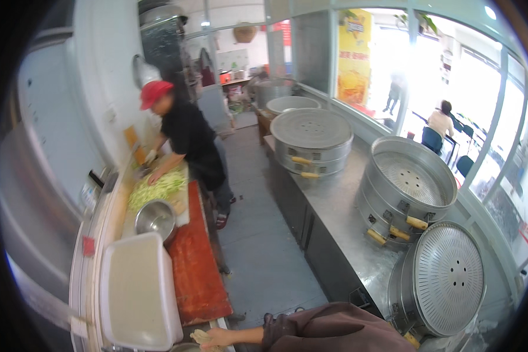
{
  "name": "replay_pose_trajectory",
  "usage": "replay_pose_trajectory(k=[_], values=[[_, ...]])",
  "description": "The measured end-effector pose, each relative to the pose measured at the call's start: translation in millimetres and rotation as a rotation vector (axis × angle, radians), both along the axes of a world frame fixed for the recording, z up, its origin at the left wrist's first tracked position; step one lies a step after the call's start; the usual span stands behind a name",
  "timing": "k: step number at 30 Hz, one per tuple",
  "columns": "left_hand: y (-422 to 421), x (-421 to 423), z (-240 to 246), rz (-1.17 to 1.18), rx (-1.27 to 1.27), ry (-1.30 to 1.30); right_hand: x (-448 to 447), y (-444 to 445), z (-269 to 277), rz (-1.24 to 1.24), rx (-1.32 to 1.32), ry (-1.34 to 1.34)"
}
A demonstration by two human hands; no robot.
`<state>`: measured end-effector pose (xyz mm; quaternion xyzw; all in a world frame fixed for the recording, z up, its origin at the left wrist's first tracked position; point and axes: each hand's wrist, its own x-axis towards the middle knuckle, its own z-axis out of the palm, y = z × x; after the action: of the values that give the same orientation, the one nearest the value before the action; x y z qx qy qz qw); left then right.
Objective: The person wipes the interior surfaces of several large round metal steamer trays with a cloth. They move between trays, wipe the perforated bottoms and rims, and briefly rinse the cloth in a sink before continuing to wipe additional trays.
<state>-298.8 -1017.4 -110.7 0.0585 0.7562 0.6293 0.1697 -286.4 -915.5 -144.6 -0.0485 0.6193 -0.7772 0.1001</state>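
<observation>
My right hand (218, 338) reaches left from a brown sleeve at the bottom edge and grips a pale, crumpled cloth (200, 336). Just below the cloth shows part of a round metal vessel (185, 347), cut off by the frame. Left of the hand stands a white plastic tub (174, 295) holding something pale and flat. A worn red board (202, 281) lies above the hand on the counter. Out of view is my left hand.
A co-worker (193, 136) in a red cap handles shredded green vegetables (163, 189) beside a metal bowl (156, 220). Aluminium steamers stand along the right steel counter (317, 189): a covered stack (312, 154), an open stack (405, 211) and a tilted one (440, 281). Between the counters runs a grey floor (259, 229).
</observation>
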Motion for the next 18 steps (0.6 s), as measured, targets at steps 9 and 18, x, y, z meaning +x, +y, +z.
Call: replay_pose_trajectory(k=[9,18], values=[[214,14,48,-0.159,0.308,-0.442,60,243,37,-0.551,0.509,-0.065],[356,27,49,-0.273,0.315,-0.713,126,363,71,-1.018,0.314,0.035]])
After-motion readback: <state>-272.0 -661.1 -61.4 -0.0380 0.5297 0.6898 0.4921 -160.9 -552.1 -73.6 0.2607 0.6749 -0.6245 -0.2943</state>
